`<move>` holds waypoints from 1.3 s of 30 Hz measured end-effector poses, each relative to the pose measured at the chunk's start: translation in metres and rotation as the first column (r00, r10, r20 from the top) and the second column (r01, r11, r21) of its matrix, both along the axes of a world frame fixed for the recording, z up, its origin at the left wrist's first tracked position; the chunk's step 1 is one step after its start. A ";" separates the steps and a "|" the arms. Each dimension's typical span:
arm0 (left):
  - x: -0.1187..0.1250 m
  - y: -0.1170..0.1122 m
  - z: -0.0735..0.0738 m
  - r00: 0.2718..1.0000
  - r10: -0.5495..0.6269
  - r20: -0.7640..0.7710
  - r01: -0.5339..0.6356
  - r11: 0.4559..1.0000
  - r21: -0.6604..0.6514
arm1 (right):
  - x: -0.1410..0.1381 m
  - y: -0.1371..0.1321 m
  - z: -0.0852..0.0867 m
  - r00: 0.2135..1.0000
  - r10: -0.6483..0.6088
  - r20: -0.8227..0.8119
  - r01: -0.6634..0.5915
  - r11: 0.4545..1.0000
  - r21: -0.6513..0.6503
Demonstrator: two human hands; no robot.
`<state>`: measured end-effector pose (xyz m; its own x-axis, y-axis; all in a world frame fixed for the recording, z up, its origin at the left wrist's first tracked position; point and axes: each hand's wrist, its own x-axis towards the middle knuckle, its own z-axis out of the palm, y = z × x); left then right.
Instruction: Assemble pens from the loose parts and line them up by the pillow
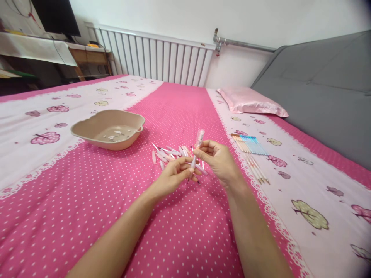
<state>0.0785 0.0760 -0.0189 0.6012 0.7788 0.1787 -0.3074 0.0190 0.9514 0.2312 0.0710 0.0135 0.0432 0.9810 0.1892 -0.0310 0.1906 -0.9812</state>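
Your left hand (177, 170) is nearly closed, thumb and fingers pinching a slim, pale lilac plastic pen barrel (193, 161). Your right hand (215, 156), also in a tight pinch, has hold of a clear, pink-tinged plastic tube (200, 137) just above the barrel. Whether the two pieces are joined, you cannot tell from here, as your fingers cover the meeting point.

The step in hand appears to be working on these two parts end to end; the move seems to call for keeping them in line, with a steady left hand and light pressure from the right.

Just beyond your left hand lies a loose pile of pink, lilac and white plastic pen parts (162, 154) on the pink polka-dot bedspread (185, 108). Farther left is a beige plastic basin (116, 146) holding small white pieces (118, 132); right of your right hand lie blue-capped pens (256, 146).

Faint print marks the clear tube, too small to read; no brand is legible.
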 end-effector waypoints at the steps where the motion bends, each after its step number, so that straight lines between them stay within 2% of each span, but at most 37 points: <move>1: 0.000 0.000 0.000 1.000 0.001 0.001 -0.001 1.000 -0.002 | 0.000 0.000 0.000 1.000 -0.004 0.004 0.004 1.000 -0.003; 17: -0.002 0.001 -0.004 0.997 0.042 -0.066 -0.047 0.996 -0.071 | -0.004 -0.001 -0.004 0.999 -0.043 -0.004 0.043 0.999 0.006; 22: -0.001 0.000 0.002 1.000 0.029 -0.010 -0.029 0.999 -0.021 | -0.004 -0.004 0.001 0.996 0.043 -0.074 -0.045 0.999 -0.025; 27: -0.003 -0.001 0.004 0.998 0.036 -0.052 -0.035 0.999 0.022 | -0.002 -0.007 0.006 0.985 0.140 -0.100 -0.147 0.986 -0.073; 31: -0.004 0.000 0.002 0.997 0.036 -0.074 -0.033 0.998 0.053 | -0.002 -0.006 0.005 0.981 0.151 -0.118 -0.161 0.983 -0.086; 39: -0.003 0.000 0.001 0.998 0.020 -0.062 -0.018 0.999 0.029 | -0.002 -0.006 0.003 0.983 0.124 -0.132 -0.139 0.984 -0.110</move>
<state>0.0754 0.0762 -0.0179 0.5972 0.7852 0.1636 -0.2474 -0.0137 0.9688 0.2294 0.0652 0.0169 -0.0718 0.9948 0.0729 -0.1714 0.0597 -0.9834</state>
